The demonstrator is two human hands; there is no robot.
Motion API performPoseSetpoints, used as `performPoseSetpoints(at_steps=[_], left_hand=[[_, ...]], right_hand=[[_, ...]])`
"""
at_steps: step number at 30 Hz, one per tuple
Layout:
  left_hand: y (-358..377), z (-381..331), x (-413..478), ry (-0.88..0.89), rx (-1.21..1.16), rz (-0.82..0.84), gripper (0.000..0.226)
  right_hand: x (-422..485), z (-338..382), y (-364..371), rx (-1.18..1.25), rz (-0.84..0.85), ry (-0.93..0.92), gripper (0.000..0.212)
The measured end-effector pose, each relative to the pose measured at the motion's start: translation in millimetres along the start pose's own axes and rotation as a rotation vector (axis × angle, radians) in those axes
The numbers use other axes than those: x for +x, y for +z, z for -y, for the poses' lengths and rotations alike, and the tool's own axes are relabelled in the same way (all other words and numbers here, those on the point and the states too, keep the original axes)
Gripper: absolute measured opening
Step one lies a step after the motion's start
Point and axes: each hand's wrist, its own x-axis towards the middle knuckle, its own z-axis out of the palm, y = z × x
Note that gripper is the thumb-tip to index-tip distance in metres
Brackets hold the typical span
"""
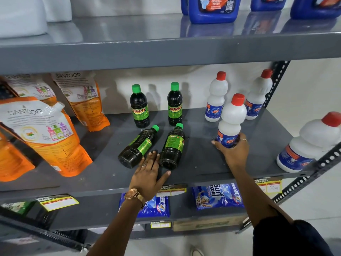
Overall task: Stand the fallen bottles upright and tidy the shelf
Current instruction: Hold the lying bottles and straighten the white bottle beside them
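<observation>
Two dark green-capped bottles lie on their sides on the grey shelf [199, 159]: the left fallen bottle [137, 146] and the right fallen bottle [172, 147], bases toward me. My left hand [148, 174] rests flat between their bases, fingers spread, holding nothing. Two matching dark bottles stand upright behind, one on the left [139, 106] and one on the right [174, 104]. My right hand [233, 150] grips the base of a white red-capped bottle [231, 121], which is upright on the shelf. Upright white bottles stand behind it at the left [215, 97] and the right [257, 97]; a third [310, 145] leans at the far right edge.
Orange refill pouches [46, 133] fill the shelf's left side. Blue jugs [214, 8] stand on the shelf above. Blue detergent packets [217, 196] and price tags [59, 202] sit on the shelf below. A perforated metal post [276, 82] bounds the right side.
</observation>
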Motion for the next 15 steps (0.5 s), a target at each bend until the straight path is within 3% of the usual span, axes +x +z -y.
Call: performPoseSetpoints(at_steps=[4,15], left_hand=[[-0.5,0.0,-0.1,-0.001,-0.003,0.004,0.080],[0.3,2.8,0.7,-0.004,-0.014,0.005,0.084]], right_hand=[[-1.4,0.7,-2.1,-0.010,-0.013,-0.031,0.084],[-11.9,-10.1,-16.8,-0.008,0.070,-0.030,0.076]])
